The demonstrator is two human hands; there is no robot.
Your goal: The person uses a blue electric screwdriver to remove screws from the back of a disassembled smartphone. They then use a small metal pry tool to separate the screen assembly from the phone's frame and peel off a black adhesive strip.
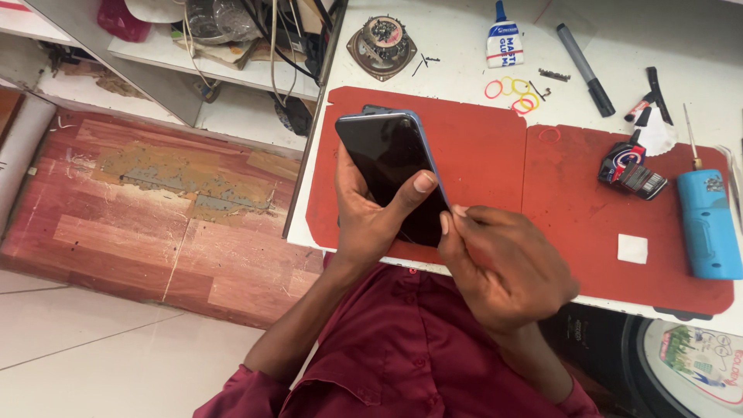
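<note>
Phone (391, 166) in left hand (368, 220); right hand (503, 263) pinching edge.

Item count, head view:

- Smartphones: one, a smartphone (391, 166) with dark screen and blue frame.
- Hands: two, the left hand (371, 217) and the right hand (503, 263), both on the smartphone.
- Red mats on the worktop (464, 46): two, a left mat (480, 155) and a right mat (588, 232).
- Round speaker units: one, the speaker (381, 46).
- Glue tubes: one, the glue tube (504, 39).
- Grey marker pens: one, the marker (584, 68).
- Rubber bands in the group beside the glue tube: about five, the rubber bands (513, 91); overlap prevents an exact count. One further band (549, 134) lies on the right mat.
- Blue handheld tools: one, the blue tool (708, 220).
- White square pads: one, the white pad (632, 248).
</note>
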